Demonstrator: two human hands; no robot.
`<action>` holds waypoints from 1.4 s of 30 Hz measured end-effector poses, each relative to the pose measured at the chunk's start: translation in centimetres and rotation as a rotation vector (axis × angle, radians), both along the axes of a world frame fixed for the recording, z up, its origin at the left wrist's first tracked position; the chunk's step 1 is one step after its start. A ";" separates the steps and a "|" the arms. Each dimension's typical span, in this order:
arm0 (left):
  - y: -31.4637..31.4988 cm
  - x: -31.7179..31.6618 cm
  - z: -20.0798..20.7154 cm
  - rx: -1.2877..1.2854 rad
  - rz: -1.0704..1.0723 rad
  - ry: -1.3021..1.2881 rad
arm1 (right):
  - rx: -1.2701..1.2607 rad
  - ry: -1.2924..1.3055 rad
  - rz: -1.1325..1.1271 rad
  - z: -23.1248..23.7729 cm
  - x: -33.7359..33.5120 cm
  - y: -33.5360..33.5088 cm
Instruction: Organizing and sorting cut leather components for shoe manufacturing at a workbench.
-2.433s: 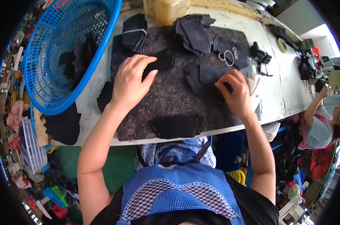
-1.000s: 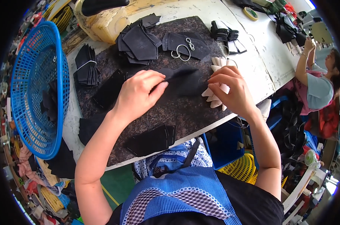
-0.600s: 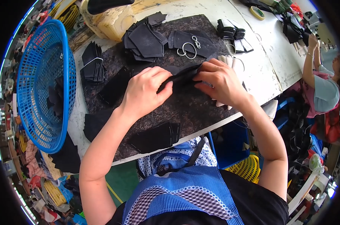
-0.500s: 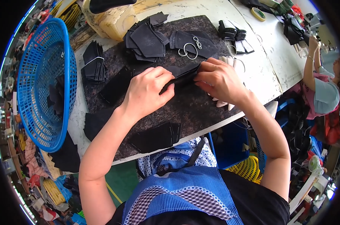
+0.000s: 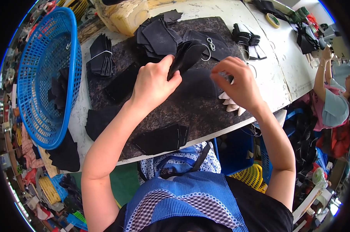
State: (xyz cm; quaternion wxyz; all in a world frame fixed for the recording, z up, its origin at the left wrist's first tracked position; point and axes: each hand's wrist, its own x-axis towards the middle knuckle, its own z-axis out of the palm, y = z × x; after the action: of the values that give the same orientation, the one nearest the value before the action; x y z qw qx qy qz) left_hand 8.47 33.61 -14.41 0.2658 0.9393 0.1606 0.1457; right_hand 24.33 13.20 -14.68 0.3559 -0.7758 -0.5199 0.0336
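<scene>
My left hand is closed on a few thin black fabric pieces, which bend upward and curl over at the top. To the right, my right hand hovers with its fingers curved and slightly apart, holding nothing that I can see. Between the hands a flat black piece lies on the dark mottled mat. Beyond them are a loose stack of black cut pieces and further black pieces with metal rings on top. Another black stack lies at the near edge.
A blue plastic basket with black pieces inside stands at the left, by a tied black bundle. White pointed objects lie near my right hand. Tied black strips and a tape roll are farther right. Another person works at far right.
My right hand has come off the black pieces and moved right. Those in my left hand now stand up and curl, with a flat piece visible on the mat below.
</scene>
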 end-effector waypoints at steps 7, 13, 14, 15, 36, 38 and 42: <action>3.6 -3.2 3.2 -0.111 0.191 -0.504 | -0.296 -0.105 0.192 -0.8 0.2 3.0; 3.2 -5.7 3.7 0.113 0.121 -0.518 | -0.235 -0.164 0.363 -0.1 -0.5 3.3; 2.8 -5.7 3.4 0.050 0.154 -0.480 | -0.160 -0.251 0.407 -0.2 -0.4 3.4; 2.7 -5.6 3.2 0.047 0.154 -0.484 | -0.163 -0.254 0.406 -0.4 -0.5 3.6; 3.3 -7.0 3.3 -1.106 0.001 -0.020 | -0.587 0.235 0.574 11.8 -1.9 11.1; 2.6 -7.0 3.4 -1.294 -0.019 -0.083 | -0.569 0.104 0.462 11.0 -2.4 11.6; 1.1 -7.9 2.9 -1.014 0.037 -0.153 | -0.291 0.083 0.453 9.0 -2.8 10.9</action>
State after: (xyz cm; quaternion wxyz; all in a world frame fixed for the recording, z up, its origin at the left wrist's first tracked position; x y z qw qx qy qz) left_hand 0.60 34.75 -11.50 0.6963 0.6760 0.2078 0.1224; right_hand 21.53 24.07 -5.72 0.2453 -0.6807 -0.6548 0.2186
